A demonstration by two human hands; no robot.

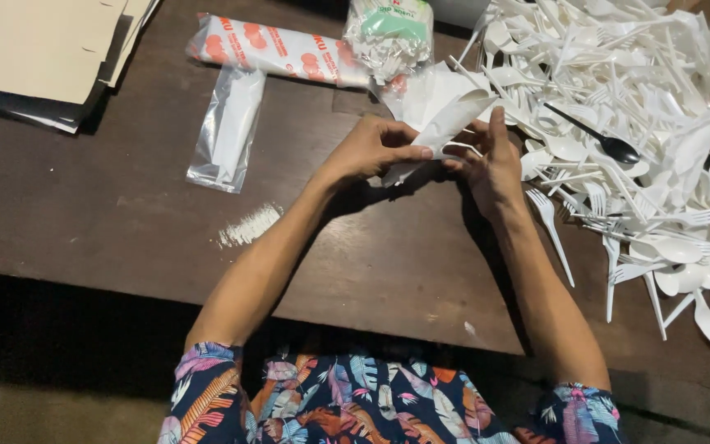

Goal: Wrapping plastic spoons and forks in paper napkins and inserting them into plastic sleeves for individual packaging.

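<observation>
White paper napkin [441, 115] gripped by left hand [371, 148] and right hand [491, 160]; fold best kept tight. Plastic cutlery heap [643, 123] just right of right hand, on counter [125, 214].

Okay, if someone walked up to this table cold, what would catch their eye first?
Probably the big heap of white plastic cutlery on the table's right side, with one black spoon lying on it. Next, at centre, the left hand and right hand gripping a white paper napkin.
</observation>
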